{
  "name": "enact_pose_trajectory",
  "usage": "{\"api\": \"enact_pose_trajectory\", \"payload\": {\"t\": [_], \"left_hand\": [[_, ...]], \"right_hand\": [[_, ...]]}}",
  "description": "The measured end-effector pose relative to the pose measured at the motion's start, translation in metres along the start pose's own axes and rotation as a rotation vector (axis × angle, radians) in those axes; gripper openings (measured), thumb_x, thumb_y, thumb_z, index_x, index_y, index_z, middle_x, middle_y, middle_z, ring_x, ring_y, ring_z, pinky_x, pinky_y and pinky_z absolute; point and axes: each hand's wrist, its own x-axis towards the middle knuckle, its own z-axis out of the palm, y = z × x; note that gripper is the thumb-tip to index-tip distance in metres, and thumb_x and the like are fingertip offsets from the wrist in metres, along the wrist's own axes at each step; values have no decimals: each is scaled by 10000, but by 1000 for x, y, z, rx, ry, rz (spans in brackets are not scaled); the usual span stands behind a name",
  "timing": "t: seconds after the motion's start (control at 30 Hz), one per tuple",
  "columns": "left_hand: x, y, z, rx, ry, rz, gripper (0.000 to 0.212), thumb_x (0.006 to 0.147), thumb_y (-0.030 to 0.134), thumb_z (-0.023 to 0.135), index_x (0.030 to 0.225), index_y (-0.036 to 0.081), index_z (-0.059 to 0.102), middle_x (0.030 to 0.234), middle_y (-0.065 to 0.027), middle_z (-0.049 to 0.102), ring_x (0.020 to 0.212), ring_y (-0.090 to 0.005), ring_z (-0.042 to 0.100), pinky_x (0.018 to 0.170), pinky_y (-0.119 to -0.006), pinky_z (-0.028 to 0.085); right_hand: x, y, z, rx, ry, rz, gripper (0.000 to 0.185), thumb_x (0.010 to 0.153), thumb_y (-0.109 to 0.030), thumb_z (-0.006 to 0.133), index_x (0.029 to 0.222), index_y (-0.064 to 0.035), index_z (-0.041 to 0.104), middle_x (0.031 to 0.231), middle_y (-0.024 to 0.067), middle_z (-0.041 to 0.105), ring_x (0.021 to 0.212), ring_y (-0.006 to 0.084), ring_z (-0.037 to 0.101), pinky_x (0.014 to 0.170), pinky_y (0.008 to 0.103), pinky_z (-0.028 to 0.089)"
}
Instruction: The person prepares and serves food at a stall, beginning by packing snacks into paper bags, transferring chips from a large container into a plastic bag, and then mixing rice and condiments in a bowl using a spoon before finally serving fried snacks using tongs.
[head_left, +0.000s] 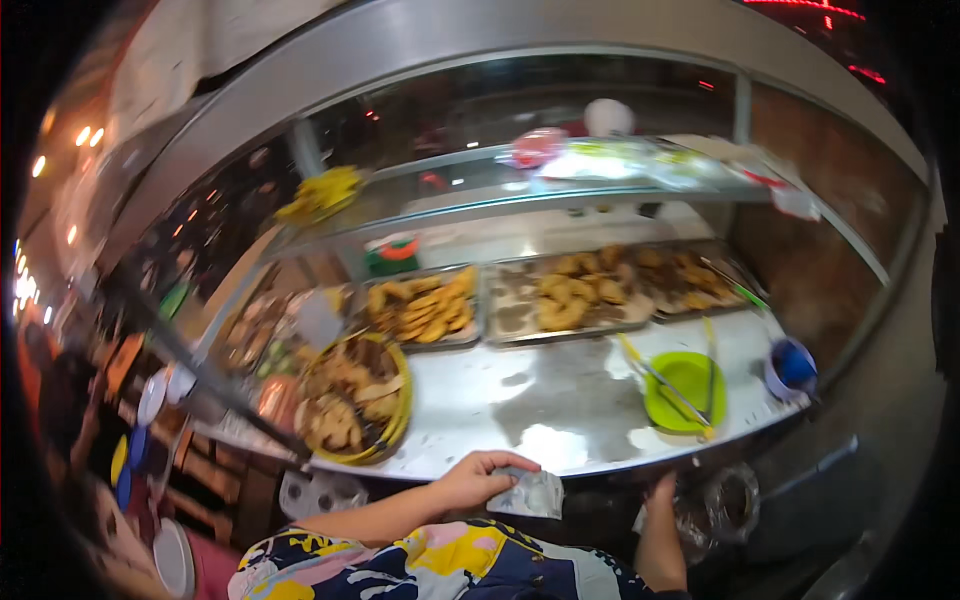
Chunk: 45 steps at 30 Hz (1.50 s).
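Note:
My left hand (474, 480) pinches a pale folded paper (541, 496), perhaps a banknote, between thumb and fingers, just in front of the white counter (450, 405) of a glass food case. Blurred and lower down at the right, my right hand (661, 491) hangs by the counter's front edge; its fingers are too unclear to read. Beside it is a clear plastic bag (739, 502). Beyond the right hand, metal tongs with yellow ends (675, 390) lie across a lime green plate (660, 420). A round yellow-rimmed basket (409, 397) of fried food stands left of the left hand.
Metal trays (570, 341) of fried pieces line the back of the counter. A cup with something blue (791, 371) stands at the right edge. Overhead, a glass shelf (450, 214) carries plastic packets. At left are a slanting case post (247, 412) and egg cartons (322, 493).

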Motion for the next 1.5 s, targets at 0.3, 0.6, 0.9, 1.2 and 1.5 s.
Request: {"api": "enact_pose_trajectory", "payload": {"t": [0.3, 0.6, 0.9, 1.2, 1.5], "left_hand": [[-243, -60, -115, -378, 949, 358, 297, 843, 3, 527, 1140, -8, 551, 1015, -67, 604, 900, -112, 569, 824, -248, 452], [-477, -128, -131, -4, 1472, 497, 479, 829, -33, 538, 1277, 19, 378, 1101, -96, 547, 1000, -138, 526, 870, -266, 419], [-618, -167, -113, 83, 2254, 511, 585, 808, -31, 537, 1332, 59, 294, 1238, -106, 444, 1098, -180, 460, 907, -294, 402], [-710, -236, -157, -103, 2765, 155, 633, 821, 64, 559, 1368, 65, 240, 1347, -150, 322, 1221, -257, 347, 1003, -371, 288], [-780, -301, -257, 149, 2857, -649, 610, 847, 122, 534, 1368, 13, 237, 1358, -252, 279, 1252, -393, 299, 1030, -439, 255]], "right_hand": [[-329, 72, 206, -687, -1295, -207, 298, 894, -192, 545, 1139, -26, 512, 966, 61, 588, 825, 147, 554, 716, 281, 463], [-694, 171, 364, -601, -2295, -465, 345, 852, -122, 548, 1178, -23, 498, 1130, 108, 538, 1019, 165, 517, 823, 281, 438], [-904, 282, 486, -421, -2265, 617, 331, 849, 31, 453, 1171, -48, 454, 1045, 70, 586, 939, 175, 592, 817, 314, 497], [-1091, 417, 656, -351, -2176, 464, 362, 853, -31, 510, 1205, -44, 425, 980, 81, 577, 837, 153, 576, 671, 279, 480], [-1188, 534, 740, -288, -2105, 623, 497, 828, -4, 510, 1284, -26, 314, 1134, 179, 513, 931, 236, 563, 769, 361, 498]]}}
